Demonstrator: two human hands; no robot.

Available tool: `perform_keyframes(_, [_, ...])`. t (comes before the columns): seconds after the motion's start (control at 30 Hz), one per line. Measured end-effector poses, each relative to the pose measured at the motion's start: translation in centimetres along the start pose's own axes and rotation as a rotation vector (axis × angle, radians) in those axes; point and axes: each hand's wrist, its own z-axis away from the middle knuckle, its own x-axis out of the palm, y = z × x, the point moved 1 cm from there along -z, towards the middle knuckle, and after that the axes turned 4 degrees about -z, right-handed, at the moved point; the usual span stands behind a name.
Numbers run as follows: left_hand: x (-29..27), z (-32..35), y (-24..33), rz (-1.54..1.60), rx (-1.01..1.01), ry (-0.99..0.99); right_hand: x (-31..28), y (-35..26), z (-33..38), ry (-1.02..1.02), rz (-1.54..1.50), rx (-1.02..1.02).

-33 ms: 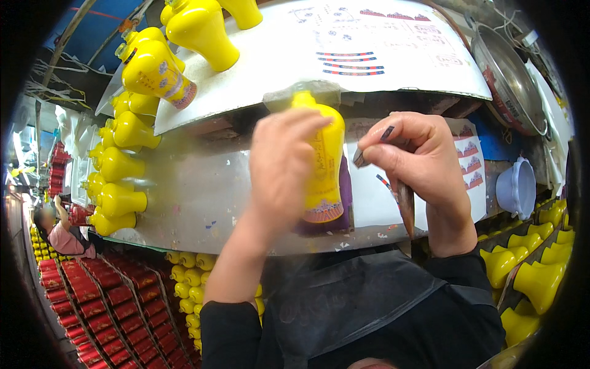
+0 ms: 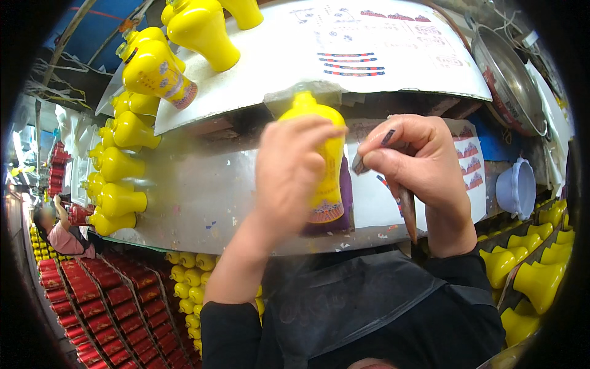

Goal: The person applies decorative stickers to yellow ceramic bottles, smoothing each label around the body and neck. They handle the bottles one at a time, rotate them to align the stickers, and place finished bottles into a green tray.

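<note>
A yellow vase-shaped bottle [image 2: 332,166] with printed decals and a patterned band round its base lies on a purple cloth [image 2: 346,203], its neck on a grey pad [image 2: 326,90]. Over its left side is my left hand [image 2: 295,169], blurred by motion, fingers reaching across the bottle. To the right, my right hand [image 2: 418,157] is closed round a brown tapered tool [image 2: 407,212] whose pointed end hangs toward me. A small flat grey piece [image 2: 359,163] shows between thumb and forefinger; whether it belongs to the tool I cannot tell. A short dark decal strip [image 2: 388,137] sits on the forefinger.
More yellow bottles [image 2: 123,200] line the table's left; others stand on a raised white board [image 2: 270,55] bearing curved strips [image 2: 350,64]. Decal sheets [image 2: 470,154] and a lavender basin [image 2: 515,189] are at right. Red boxes [image 2: 104,283] and a co-worker [image 2: 61,230] show at far left.
My left hand has shifted slightly to the right across the bottle. The right hand and its tool have barely moved.
</note>
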Motion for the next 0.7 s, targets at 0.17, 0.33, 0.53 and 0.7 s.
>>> perform_keyframes(0.17, [-1.1, 0.5, 1.7, 0.449, -0.373, -0.187, 0.7, -0.1, -0.2, 0.056, -0.124, 0.083])
perform_keyframes(0.33, [-1.9, -0.1, 0.5, 0.588, -0.609, -0.029, 0.9, 1.4, -1.3, 0.139, -0.102, 0.113])
perform_keyframes(0.53, [-2.6, -2.7, -3.7, 0.308, -0.729, 0.057, 1.5, 4.5, -4.1, 0.293, 0.047, 0.027])
perform_keyframes(0.7, [-1.5, -2.7, -5.3, 0.351, -0.811, 0.010, 0.9, 6.5, -5.6, 0.338, 0.185, 0.075])
